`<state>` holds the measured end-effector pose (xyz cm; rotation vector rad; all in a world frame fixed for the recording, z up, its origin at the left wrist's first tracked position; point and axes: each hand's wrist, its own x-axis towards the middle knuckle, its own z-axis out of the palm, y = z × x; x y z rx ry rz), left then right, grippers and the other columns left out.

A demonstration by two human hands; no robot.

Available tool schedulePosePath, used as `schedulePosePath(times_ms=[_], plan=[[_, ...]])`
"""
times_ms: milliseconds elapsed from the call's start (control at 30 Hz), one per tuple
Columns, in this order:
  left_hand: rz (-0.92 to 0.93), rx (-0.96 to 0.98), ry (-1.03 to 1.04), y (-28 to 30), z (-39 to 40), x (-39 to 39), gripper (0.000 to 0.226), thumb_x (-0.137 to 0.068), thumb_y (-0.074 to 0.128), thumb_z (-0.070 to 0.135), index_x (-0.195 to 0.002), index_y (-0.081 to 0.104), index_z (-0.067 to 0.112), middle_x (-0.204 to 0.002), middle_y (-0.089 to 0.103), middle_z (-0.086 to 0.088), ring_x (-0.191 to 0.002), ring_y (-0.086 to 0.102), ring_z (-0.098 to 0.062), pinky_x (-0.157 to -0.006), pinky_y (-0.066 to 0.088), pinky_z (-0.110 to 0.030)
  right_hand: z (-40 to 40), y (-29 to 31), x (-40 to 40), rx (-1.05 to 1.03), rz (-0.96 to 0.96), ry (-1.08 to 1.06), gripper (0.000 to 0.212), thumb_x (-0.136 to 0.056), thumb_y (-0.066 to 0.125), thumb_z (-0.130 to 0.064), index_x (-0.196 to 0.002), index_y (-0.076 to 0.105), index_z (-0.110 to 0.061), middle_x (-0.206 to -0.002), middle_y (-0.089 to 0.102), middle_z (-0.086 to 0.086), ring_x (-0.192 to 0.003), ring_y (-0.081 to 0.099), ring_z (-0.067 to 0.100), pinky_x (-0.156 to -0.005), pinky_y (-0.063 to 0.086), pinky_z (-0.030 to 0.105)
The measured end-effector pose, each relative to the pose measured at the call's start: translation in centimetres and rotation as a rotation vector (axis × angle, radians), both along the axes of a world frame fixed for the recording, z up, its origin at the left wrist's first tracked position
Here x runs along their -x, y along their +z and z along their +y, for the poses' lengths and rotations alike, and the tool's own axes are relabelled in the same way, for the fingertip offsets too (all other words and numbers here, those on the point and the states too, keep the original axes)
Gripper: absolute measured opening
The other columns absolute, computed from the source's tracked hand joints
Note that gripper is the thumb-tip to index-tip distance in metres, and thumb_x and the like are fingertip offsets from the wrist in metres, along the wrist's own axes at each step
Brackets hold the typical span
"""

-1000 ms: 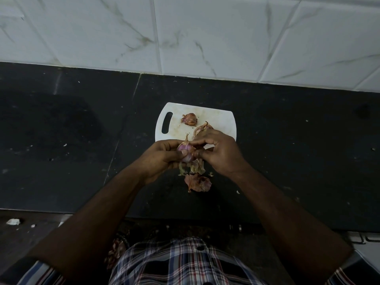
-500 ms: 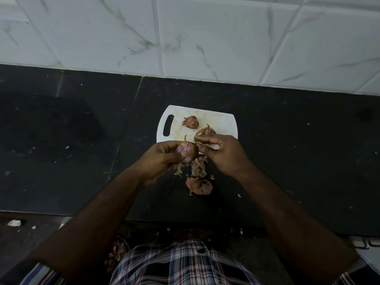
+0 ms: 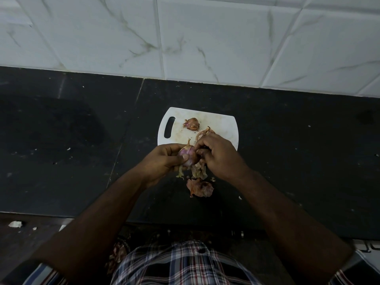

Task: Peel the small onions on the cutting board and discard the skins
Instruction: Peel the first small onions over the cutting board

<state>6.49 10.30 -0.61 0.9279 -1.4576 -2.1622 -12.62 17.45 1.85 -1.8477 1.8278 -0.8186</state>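
While the left hand (image 3: 164, 159) holds the small onion (image 3: 187, 155) tip-up, the right hand (image 3: 218, 155) just beside it pinches its skin.

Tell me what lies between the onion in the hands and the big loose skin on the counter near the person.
In the head view, pale torn skins hang and lie between the held onion and the reddish loose skin.

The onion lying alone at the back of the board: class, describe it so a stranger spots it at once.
Find the white board on the dark counter. Near its handle slot lies an onion, still in brown skin. Unlike the onion in the left hand, nothing touches it.
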Motion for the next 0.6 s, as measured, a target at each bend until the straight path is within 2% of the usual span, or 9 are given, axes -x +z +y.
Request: schedulePosePath(times_ms=[100, 167, 200, 267, 333, 467, 600], plan=[[-0.014, 0.026, 0.005, 0.0, -0.1, -0.2, 0.026, -0.098, 0.053, -0.002, -0.121, 0.065, 0.0, -0.094, 0.076, -0.007, -0.086, 0.071, -0.013, -0.076, 0.057, -0.025, 0.1, 0.1, 0.7, -0.063, 0.023, -0.03, 0.012, -0.096, 0.057, -0.009, -0.099, 0.069, -0.009, -0.098, 0.065, 0.003, -0.089, 0.058, 0.013, -0.075, 0.048, 0.03], [-0.047, 0.098, 0.002, 0.0, -0.2, -0.2, 0.028, -0.097, 0.057, 0.0, -0.123, 0.065, 0.0, -0.099, 0.076, -0.009, -0.09, 0.07, -0.016, -0.08, 0.055, -0.027, 0.0, 0.2, 0.7, -0.105, -0.041, -0.1, 0.022, -0.099, 0.058, -0.027, -0.096, 0.071, -0.009, -0.092, 0.068, 0.005, -0.08, 0.061, 0.016, -0.071, 0.052, 0.037], [-0.065, 0.144, 0.0, 0.0, -0.3, -0.2, 0.029, -0.096, 0.06, 0.002, -0.124, 0.065, 0.001, -0.103, 0.076, -0.011, -0.092, 0.07, -0.018, -0.081, 0.053, -0.028, 0.0, 0.4, 0.6, -0.119, -0.098, -0.12, 0.025, -0.096, 0.062, -0.035, -0.099, 0.073, -0.012, -0.093, 0.07, 0.002, -0.078, 0.062, 0.011, -0.071, 0.053, 0.034], [-0.107, 0.237, -0.014, 0.3, -0.2, 0.0, 0.031, -0.094, 0.065, 0.005, -0.125, 0.067, 0.004, -0.111, 0.075, -0.011, -0.096, 0.07, -0.018, -0.082, 0.054, -0.027, 0.0, 0.7, -0.1, -0.123, -0.185, -0.139, 0.036, -0.085, 0.073, -0.043, -0.113, 0.074, -0.02, -0.102, 0.069, -0.011, -0.085, 0.062, 0.0, -0.077, 0.052, 0.02], [-0.134, 0.298, -0.017, 0.4, -0.1, 0.2, 0.034, -0.092, 0.069, 0.005, -0.126, 0.068, 0.006, -0.114, 0.075, -0.008, -0.106, 0.071, -0.022, -0.092, 0.056, -0.032, -0.1, 0.6, -0.5, -0.107, -0.204, -0.15, 0.04, -0.079, 0.079, -0.04, -0.113, 0.075, -0.021, -0.103, 0.069, -0.013, -0.091, 0.063, -0.002, -0.081, 0.051, 0.016], [-0.171, 0.324, 0.023, 0.4, 0.2, 0.2, 0.039, -0.088, 0.074, 0.005, -0.126, 0.068, 0.008, -0.113, 0.076, -0.005, -0.108, 0.071, -0.022, -0.099, 0.055, -0.04, 0.0, 0.8, -0.6, -0.094, -0.175, -0.148, 0.026, -0.084, 0.075, -0.024, -0.109, 0.077, -0.018, -0.102, 0.076, -0.006, -0.081, 0.061, -0.012, -0.071, 0.045, 0.003], [-0.278, 0.424, 0.04, 0.5, 0.3, 0.4, 0.04, -0.087, 0.077, 0.013, -0.126, 0.07, 0.013, -0.11, 0.077, 0.002, -0.101, 0.073, -0.012, -0.095, 0.058, -0.038, 0.1, 1.1, -0.8, -0.111, -0.129, -0.16, 0.026, -0.085, 0.071, -0.022, -0.11, 0.076, -0.018, -0.097, 0.076, -0.005, -0.081, 0.065, -0.003, -0.069, 0.05, 0.011]])
